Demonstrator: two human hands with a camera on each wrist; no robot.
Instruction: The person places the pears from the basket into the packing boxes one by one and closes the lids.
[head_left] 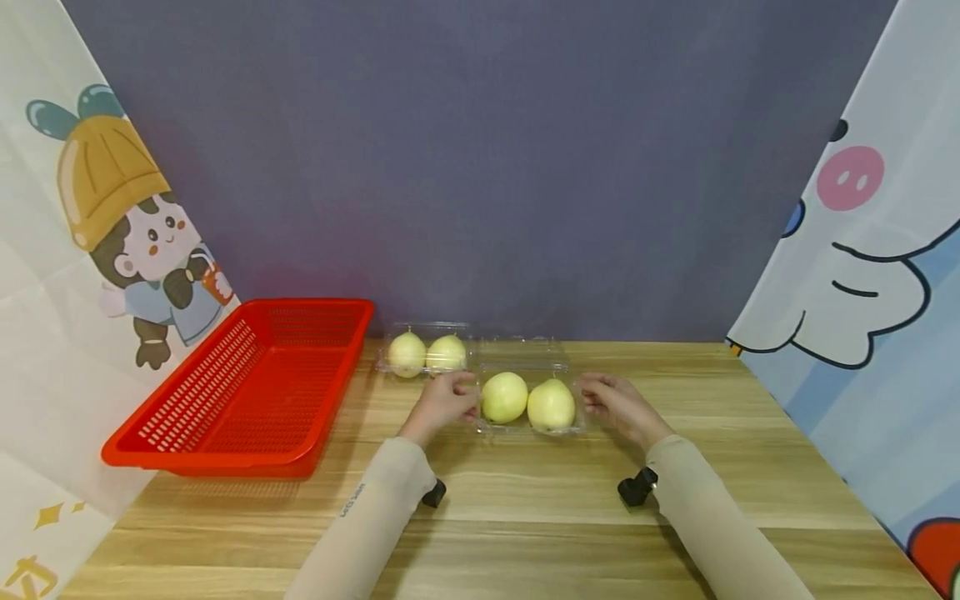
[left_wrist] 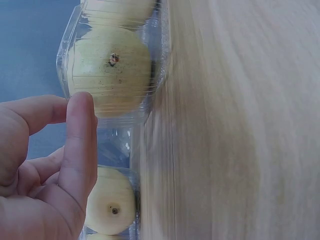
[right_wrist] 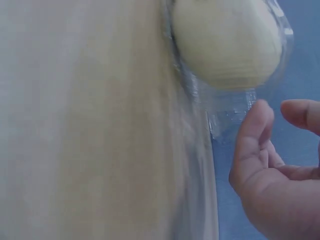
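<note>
A clear plastic clamshell box [head_left: 528, 428] lies on the table with its lid [head_left: 522, 354] folded back. Two round yellow-green fruits, like apples or pears, sit in it: a left fruit [head_left: 504, 397] and a right fruit [head_left: 551, 406]. My left hand [head_left: 444, 402] is at the box's left end, thumb and finger closing on its edge in the left wrist view. At the right end is my right hand [head_left: 618, 406], fingers bent, with a gap between thumb and forefinger [right_wrist: 252, 125]. Behind to the left stands a second clear box [head_left: 432, 327] with two similar fruits.
A red plastic basket [head_left: 330, 450] with slotted sides stands at the left of the wooden table [head_left: 540, 533]. A dark grey backdrop [head_left: 487, 167] rises behind the table. Printed cloths hang at the left and right sides.
</note>
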